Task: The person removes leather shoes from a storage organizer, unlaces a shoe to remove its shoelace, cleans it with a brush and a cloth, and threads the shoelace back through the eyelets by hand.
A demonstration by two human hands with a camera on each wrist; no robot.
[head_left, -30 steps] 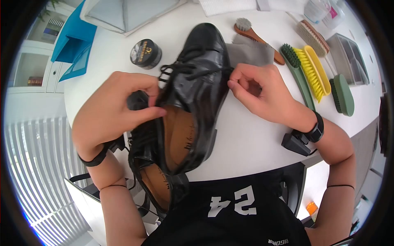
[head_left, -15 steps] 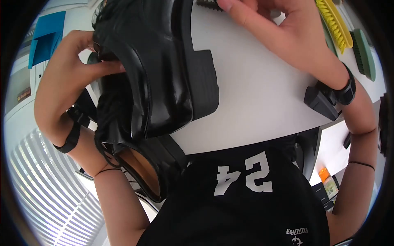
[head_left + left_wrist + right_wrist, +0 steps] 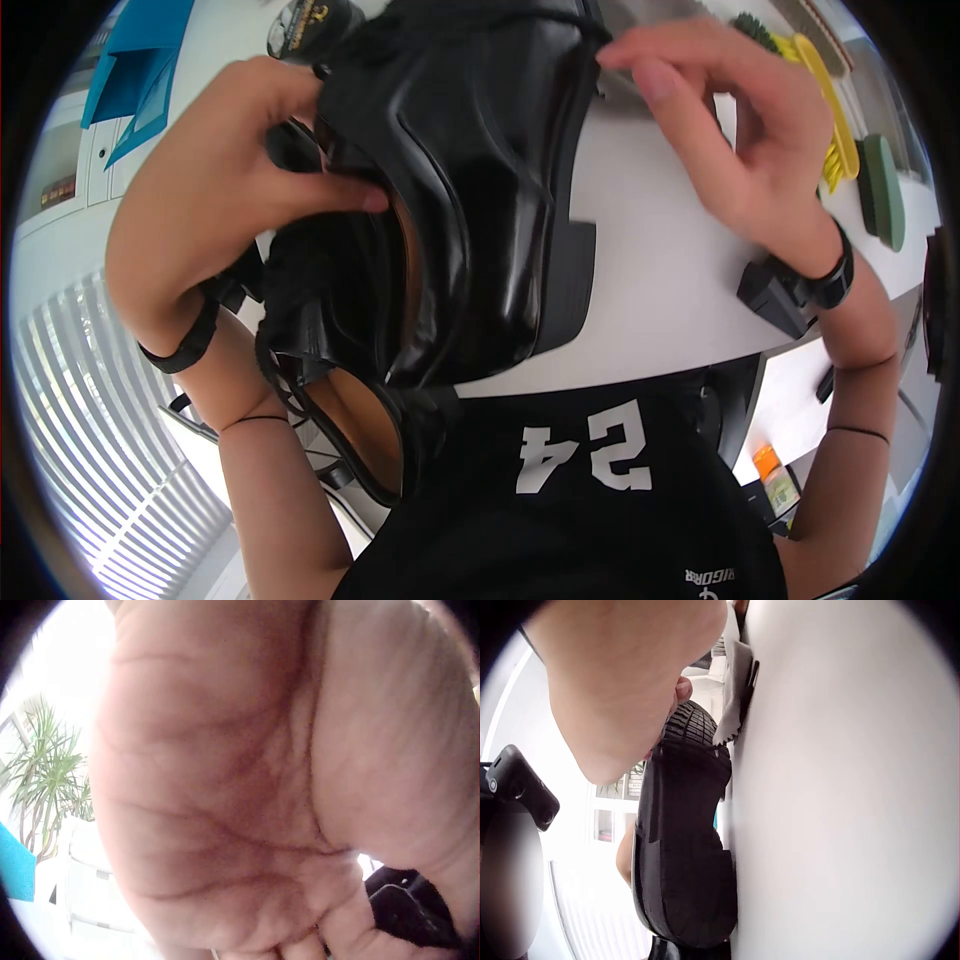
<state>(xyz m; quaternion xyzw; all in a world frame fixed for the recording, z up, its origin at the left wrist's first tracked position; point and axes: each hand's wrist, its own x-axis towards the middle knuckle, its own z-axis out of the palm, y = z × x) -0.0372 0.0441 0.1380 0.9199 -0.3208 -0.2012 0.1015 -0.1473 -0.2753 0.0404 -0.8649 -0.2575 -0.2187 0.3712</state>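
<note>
In the head view a glossy black leather lace-up shoe is seen large, its side and block heel toward me. My left hand grips it at the opening, thumb at the inner edge and fingertips partly hidden. Out to the right, my right hand pinches a black shoelace that runs across the shoe's top. The second black shoe, tan inside, lies below and left, partly covered by the first. The right wrist view shows the dark sole edge-on; in the left wrist view my palm covers most.
A round polish tin stands past the shoe. Rightward lie a yellow-bristled brush, a green brush and a grey cloth. A blue holder is at the far left. The white table ends near my shirt.
The head view has moved closer. The upper shoe shows its side and heel where its insole showed before. My left hand stays at the opening, my right hand at the shoe's right side.
</note>
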